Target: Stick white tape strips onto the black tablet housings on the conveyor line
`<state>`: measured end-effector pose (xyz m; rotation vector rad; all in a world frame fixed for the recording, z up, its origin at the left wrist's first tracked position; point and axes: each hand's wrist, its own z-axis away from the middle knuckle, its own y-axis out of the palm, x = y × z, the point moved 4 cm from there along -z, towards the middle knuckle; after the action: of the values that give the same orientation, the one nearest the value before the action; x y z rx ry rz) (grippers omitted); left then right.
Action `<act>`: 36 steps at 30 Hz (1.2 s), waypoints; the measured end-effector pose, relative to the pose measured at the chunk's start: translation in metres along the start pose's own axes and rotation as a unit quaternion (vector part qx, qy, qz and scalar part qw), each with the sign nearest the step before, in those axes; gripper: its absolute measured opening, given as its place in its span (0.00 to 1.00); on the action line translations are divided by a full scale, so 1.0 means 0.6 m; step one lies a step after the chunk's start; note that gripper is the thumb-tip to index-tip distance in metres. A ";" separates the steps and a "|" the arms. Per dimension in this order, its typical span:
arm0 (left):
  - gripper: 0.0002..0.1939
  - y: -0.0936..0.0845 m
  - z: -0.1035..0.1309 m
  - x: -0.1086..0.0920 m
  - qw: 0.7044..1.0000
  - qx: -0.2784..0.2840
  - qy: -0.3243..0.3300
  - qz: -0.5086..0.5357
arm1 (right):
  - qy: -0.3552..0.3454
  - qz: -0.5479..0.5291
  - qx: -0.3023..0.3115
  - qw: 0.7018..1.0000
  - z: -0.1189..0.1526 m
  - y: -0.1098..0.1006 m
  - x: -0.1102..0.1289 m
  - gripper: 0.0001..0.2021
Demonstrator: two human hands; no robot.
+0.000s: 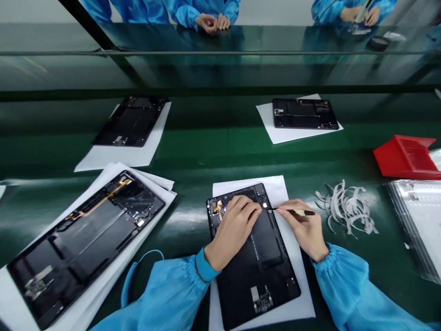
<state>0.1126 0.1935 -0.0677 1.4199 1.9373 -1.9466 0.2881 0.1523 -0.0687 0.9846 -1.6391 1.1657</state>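
Note:
In the head view, a black tablet (241,276) with its inner parts exposed lies at a slant on white paper (303,303). My left hand (234,225) rests over its upper part. The fingers are bent and closed together, with the tips by the upper right edge; whatever they may hold is hidden. In a pinch, my right hand (305,225) holds a slim black tool (306,212) with a pale section. The tool's thin dark tip points left, reaching the tablet's edge close to my left fingertips. A blue wristband is around my left wrist.
Another opened tablet (96,234) lies on paper at left. Farther back are two more tablets, one at left (132,122) and one at right (305,113). White strips (349,207), a red bin (399,156) and clear trays (416,225) sit right. Co-workers' hands (212,22) show beyond.

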 end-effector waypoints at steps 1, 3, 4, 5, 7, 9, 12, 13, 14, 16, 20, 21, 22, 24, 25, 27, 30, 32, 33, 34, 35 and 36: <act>0.03 -0.001 0.000 0.000 1.000 -0.003 -0.011 0.002 | 0.016 0.002 -0.007 1.000 0.000 0.000 -0.001 0.03; 0.03 -0.002 -0.001 0.000 1.000 -0.008 -0.030 0.006 | 0.040 0.008 -0.020 0.999 -0.001 0.000 -0.004 0.02; 0.04 -0.002 -0.002 -0.001 0.999 -0.009 -0.038 0.008 | 0.044 0.011 -0.026 0.999 0.000 0.001 -0.004 0.02; 0.04 -0.002 -0.004 -0.001 0.999 -0.011 -0.046 0.009 | 0.044 0.012 -0.030 0.999 0.000 0.001 -0.004 0.02; 0.05 -0.003 -0.007 0.000 0.998 -0.018 -0.067 0.012 | 0.039 0.012 -0.036 0.999 0.000 0.001 -0.003 0.02; 0.05 -0.005 -0.009 0.001 0.995 -0.027 -0.094 0.021 | 0.041 0.012 -0.037 0.998 0.000 0.001 -0.003 0.02; 0.06 -0.006 -0.010 0.004 0.991 -0.033 -0.121 0.041 | 0.061 0.007 -0.041 0.997 -0.002 -0.001 -0.006 0.01; 0.06 -0.005 -0.010 0.005 0.991 -0.033 -0.122 0.045 | 0.067 0.004 -0.042 0.997 -0.003 -0.002 -0.008 0.01; 0.05 -0.005 -0.010 0.006 0.991 -0.031 -0.121 0.047 | 0.072 0.001 -0.041 0.997 -0.004 -0.002 -0.008 0.01; 0.05 -0.004 -0.010 0.008 0.992 -0.025 -0.112 0.052 | 0.077 -0.002 -0.042 0.996 -0.005 -0.002 -0.010 0.01; 0.05 -0.003 -0.009 0.012 0.993 -0.022 -0.101 0.057 | 0.074 0.002 -0.043 0.996 -0.004 -0.002 -0.010 0.01; 0.05 -0.003 -0.009 0.012 0.993 -0.023 -0.102 0.057 | 0.072 0.003 -0.042 0.996 -0.003 -0.002 -0.011 0.01; 0.05 -0.003 -0.010 0.011 0.993 -0.023 -0.103 0.057 | 0.072 0.004 -0.042 0.997 -0.002 -0.002 -0.011 0.02; 0.06 -0.003 -0.010 0.009 0.992 -0.025 -0.106 0.057 | 0.075 0.005 -0.042 0.996 -0.001 -0.002 -0.011 0.02; 0.06 -0.003 -0.011 0.008 0.992 -0.026 -0.108 0.057 | 0.078 0.004 -0.043 0.996 -0.001 -0.002 -0.010 0.03; 0.06 -0.003 -0.011 0.007 0.992 -0.029 -0.112 0.056 | 0.085 0.000 -0.045 0.995 -0.002 -0.003 -0.009 0.03; 0.07 -0.003 -0.013 0.008 0.991 -0.033 -0.116 0.059 | 0.086 -0.010 -0.028 0.996 -0.010 -0.002 -0.004 0.05; 0.07 -0.003 -0.013 0.009 0.991 -0.033 -0.117 0.062 | 0.085 -0.010 -0.010 0.996 -0.018 0.000 -0.001 0.06; 0.07 -0.004 -0.013 0.009 0.991 -0.034 -0.117 0.062 | 0.084 -0.010 -0.004 0.996 -0.022 0.001 -0.001 0.07; 0.07 -0.004 -0.013 0.009 0.991 -0.035 -0.117 0.063 | 0.084 -0.010 0.000 0.996 -0.027 0.001 -0.002 0.07; 0.07 -0.004 -0.013 0.010 0.990 -0.036 -0.118 0.063 | 0.083 -0.012 0.003 0.996 -0.031 0.002 -0.003 0.08; 0.07 -0.005 -0.012 0.010 0.990 -0.038 -0.119 0.063 | 0.083 -0.015 0.004 0.996 -0.035 0.002 -0.004 0.08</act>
<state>0.1115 0.2033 -0.0677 1.1983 1.7519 -1.8687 0.2918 0.1732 -0.0678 0.8909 -1.4842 1.2019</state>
